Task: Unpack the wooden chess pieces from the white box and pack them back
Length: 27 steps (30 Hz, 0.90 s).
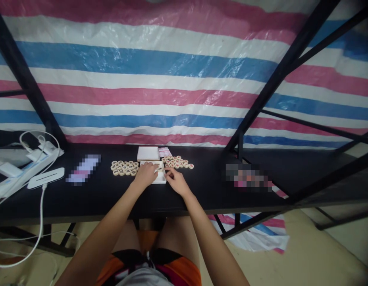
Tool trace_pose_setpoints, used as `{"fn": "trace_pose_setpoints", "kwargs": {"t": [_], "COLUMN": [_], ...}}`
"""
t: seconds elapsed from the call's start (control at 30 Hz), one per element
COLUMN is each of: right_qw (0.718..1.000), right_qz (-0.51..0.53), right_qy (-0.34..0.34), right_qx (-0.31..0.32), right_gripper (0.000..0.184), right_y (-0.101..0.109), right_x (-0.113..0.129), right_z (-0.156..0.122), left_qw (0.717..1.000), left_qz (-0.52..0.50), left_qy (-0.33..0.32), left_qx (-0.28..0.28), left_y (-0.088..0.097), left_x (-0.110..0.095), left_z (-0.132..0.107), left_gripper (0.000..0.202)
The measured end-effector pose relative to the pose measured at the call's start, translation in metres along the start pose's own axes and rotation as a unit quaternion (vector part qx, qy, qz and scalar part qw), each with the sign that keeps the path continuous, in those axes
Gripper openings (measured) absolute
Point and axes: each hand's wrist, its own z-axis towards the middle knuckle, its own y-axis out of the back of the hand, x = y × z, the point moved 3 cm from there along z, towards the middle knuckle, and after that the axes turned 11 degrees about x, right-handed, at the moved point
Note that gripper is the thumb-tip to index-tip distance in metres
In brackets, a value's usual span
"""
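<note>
A shallow white box (pixel 158 181) sits on the black table with a few xiangqi pieces (pixel 159 169) inside. My left hand (pixel 146 174) reaches over the box's left part, fingers bent and closed at a piece; the palm hides some of the contents. At the right edge of the box, my right hand (pixel 175 180) touches the rim, thumb and forefinger apart. Black-marked xiangqi pieces (pixel 124 168) lie in rows left of the box. Red-marked xiangqi pieces (pixel 178 161) spread out on its right.
Behind the box are a white lid (pixel 148 153) and a printed paper (pixel 165 152). A blurred phone-like item (pixel 84 170), a white device (pixel 47 178) and a power strip (pixel 31 163) with cables lie left. Another blurred item (pixel 247 177) lies right. Black frame bars (pixel 258 103) flank the table (pixel 207 190).
</note>
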Motion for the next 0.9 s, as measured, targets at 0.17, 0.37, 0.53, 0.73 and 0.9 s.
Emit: {"fn": "trace_pose_setpoints", "kwargs": {"t": [0.17,0.37,0.53,0.73,0.9], "right_qw": [1.0,1.0,1.0,1.0,1.0], "right_qz": [0.006,0.009,0.007,0.003,0.006], "right_qy": [0.003,0.003,0.006,0.002,0.003], "right_qx": [0.002,-0.001,0.001,0.003,0.001], "right_gripper": [0.027,0.027,0.027,0.027,0.027], "right_y": [0.0,0.0,0.0,0.0,0.0], "right_x": [0.002,0.003,0.002,0.002,0.004], "right_z": [0.0,0.0,0.0,0.0,0.0], "left_qw": [0.999,1.0,1.0,1.0,1.0], "left_qz": [0.027,0.017,-0.002,-0.003,-0.01], "left_qy": [0.004,0.005,0.008,-0.025,-0.001], "left_qx": [0.021,0.024,0.003,0.016,0.006], "left_y": [-0.002,-0.005,-0.004,-0.003,-0.005], "left_x": [-0.007,-0.004,-0.002,-0.009,-0.008], "left_z": [0.011,0.012,0.012,0.014,0.016], "left_gripper": [0.027,0.02,0.021,0.024,0.021]}}
